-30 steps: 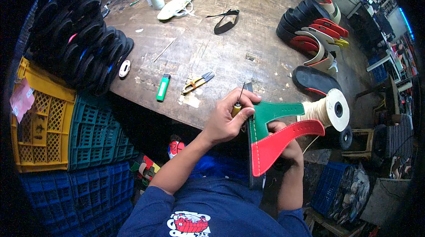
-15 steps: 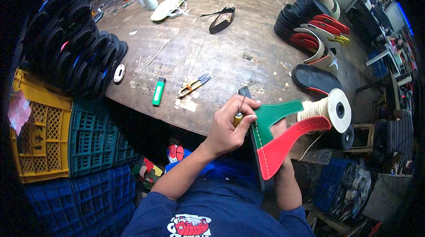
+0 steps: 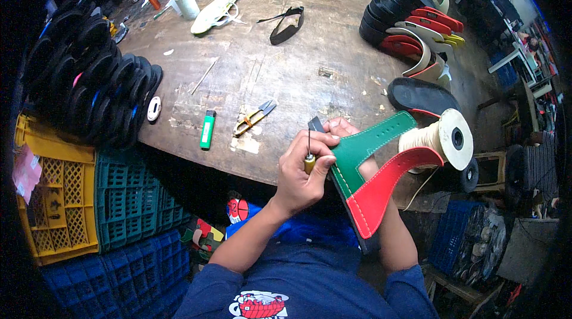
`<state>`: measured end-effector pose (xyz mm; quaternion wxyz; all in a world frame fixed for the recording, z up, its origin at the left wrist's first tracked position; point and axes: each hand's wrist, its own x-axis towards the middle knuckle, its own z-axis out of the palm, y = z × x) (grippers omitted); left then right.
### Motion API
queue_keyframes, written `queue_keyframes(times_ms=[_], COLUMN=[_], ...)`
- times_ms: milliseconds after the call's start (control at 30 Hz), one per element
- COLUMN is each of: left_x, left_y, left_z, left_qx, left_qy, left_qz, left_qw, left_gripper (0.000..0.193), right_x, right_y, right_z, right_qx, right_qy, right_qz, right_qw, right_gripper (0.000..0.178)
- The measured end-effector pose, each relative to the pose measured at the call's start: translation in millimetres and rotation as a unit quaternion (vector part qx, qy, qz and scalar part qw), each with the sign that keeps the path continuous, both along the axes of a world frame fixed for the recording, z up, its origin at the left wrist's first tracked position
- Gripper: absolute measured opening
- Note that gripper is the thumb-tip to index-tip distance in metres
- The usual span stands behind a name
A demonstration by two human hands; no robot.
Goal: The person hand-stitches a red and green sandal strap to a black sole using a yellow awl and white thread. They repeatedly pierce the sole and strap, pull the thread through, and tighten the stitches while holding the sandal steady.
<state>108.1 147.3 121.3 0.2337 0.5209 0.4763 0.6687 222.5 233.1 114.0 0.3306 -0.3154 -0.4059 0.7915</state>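
Observation:
In front of my chest is a sandal (image 3: pixel 375 200) with a black sole and a green and a red strap, joined along a stitched edge. My left hand (image 3: pixel 302 173) is closed round an awl (image 3: pixel 310 163) with a yellowish handle, its thin metal shaft pointing up. Its fingertips meet the green strap's stitched edge. My right hand (image 3: pixel 339 126) reaches behind the straps and grips the sandal; its fingertips show at the sole's far end, the rest mostly covered. Just beyond the red strap is a spool of cream thread (image 3: pixel 444 140), a strand trailing down from it.
On the wooden table (image 3: pixel 238 81) lie thread snips (image 3: pixel 255 119), a green lighter (image 3: pixel 207 130), a black strap (image 3: pixel 288 26), a white shoe (image 3: pixel 221 9) and two phones. Black soles (image 3: pixel 89 75) are heaped at left, above plastic crates (image 3: pixel 128 200). Sandals (image 3: pixel 411 27) are stacked at right.
The sandal has turned slightly, its green strap rising. My right fingertips have come into sight at the sole's far end. My left hand still holds the awl, now with its shaft more upright.

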Motion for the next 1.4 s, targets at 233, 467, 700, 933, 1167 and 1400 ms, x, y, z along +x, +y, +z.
queue_keyframes(times_ms=[233,467,700,933,1167,1400], left_x=[-1,-6,-13,-31,-17,0], left_y=[3,2,-1,-66,-127,-135], left_z=[-3,-5,-7,-3,-49,-79], left_qx=[-0.004,-0.005,-0.006,-0.073,-0.247,-0.22], left_qy=[0.004,0.025,0.029,0.197,0.034,-0.17], left_qz=[-0.006,-0.032,-0.057,0.109,0.081,0.034], left_qw=[1.0,0.999,0.998,0.972,0.965,0.96], left_gripper=[0.019,0.017,0.011,0.008,0.034,0.038], right_x=[-8,-6,-9,-23,-43,-41], right_y=[5,3,4,-10,-17,33], right_z=[-17,-28,-35,-3,11,69], right_qx=[0.007,0.01,0.076,0.295,0.584,0.519], right_qy=[0.026,0.007,-0.049,-0.282,-0.41,-0.296], right_qz=[0.036,0.03,0.023,0.06,0.162,0.11], right_qw=[0.999,0.999,0.996,0.911,0.682,0.794], right_gripper=[0.02,0.016,0.013,0.014,0.015,0.021])
